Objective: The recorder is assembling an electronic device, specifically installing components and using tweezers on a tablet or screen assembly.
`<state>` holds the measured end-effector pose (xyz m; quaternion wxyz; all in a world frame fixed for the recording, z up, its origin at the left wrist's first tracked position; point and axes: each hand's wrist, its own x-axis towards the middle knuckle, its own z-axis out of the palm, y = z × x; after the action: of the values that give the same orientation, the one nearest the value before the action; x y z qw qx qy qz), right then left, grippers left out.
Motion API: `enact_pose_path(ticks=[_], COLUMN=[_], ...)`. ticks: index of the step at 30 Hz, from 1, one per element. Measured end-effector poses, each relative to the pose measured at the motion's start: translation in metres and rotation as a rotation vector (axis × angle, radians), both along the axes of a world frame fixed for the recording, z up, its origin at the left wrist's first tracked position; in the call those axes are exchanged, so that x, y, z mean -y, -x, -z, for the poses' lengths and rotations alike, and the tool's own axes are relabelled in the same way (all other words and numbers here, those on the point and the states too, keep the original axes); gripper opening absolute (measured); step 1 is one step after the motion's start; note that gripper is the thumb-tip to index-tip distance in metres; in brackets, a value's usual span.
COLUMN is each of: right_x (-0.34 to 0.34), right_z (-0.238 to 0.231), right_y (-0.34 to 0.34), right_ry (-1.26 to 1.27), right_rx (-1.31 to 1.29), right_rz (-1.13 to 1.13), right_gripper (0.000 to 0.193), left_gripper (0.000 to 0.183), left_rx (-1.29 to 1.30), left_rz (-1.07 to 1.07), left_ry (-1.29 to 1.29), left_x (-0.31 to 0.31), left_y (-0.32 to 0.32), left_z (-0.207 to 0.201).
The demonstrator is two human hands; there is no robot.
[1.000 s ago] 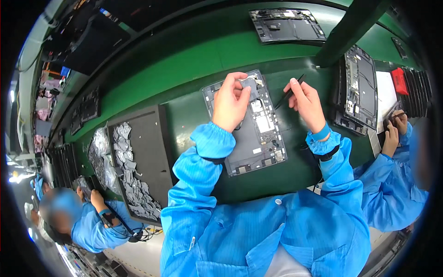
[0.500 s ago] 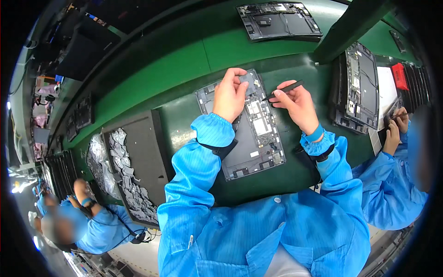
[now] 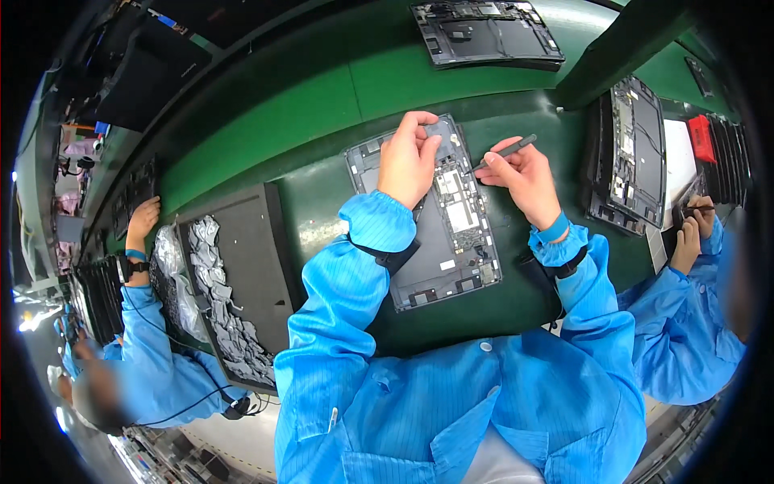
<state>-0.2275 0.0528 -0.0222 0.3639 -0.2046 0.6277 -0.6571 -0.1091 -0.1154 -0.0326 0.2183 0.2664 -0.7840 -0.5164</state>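
Observation:
An opened dark tablet housing (image 3: 419,266) with a pale circuit board strip (image 3: 457,210) lies before me on the green bench. My left hand (image 3: 408,168) rests over its far part, fingers curled in; anything between them is hidden. In my right hand (image 3: 520,179) is a pair of black tweezers (image 3: 516,146), pinched between thumb and fingers. Their narrow tip reaches the board's far right edge, a little right of my left hand.
Left of the housing stands a black foam-lined tray (image 3: 262,242) with crumpled silvery strips (image 3: 216,282). More opened housings lie at the back (image 3: 488,36) and are stacked at right (image 3: 625,153), near a dark post (image 3: 621,52). Co-workers in blue sit on both sides.
The tweezers and my right hand have shifted slightly right; my left hand stays almost in place. The co-worker at left has stretched a hand forward to a dark part on the bench.

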Motion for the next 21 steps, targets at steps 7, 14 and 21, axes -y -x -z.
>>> enact_pose_path(ticks=[7,14,21], right_x=[0.000,0.001,0.002], right_z=[0.004,0.004,0.004], right_y=[0.004,0.003,0.002], right_ry=[0.007,0.015,0.035], right_rx=[0.076,0.152,0.148], right_rz=[-0.015,0.044,0.050], right_gripper=[0.018,0.019,0.017], left_gripper=[0.023,0.016,0.011], left_rx=[-0.113,0.087,0.097], left_rz=[-0.087,0.073,0.106], left_ry=[0.071,0.464,0.472], left_x=[-0.011,-0.035,-0.034], left_y=[-0.002,-0.017,-0.016], left_z=[-0.014,-0.019,-0.012])
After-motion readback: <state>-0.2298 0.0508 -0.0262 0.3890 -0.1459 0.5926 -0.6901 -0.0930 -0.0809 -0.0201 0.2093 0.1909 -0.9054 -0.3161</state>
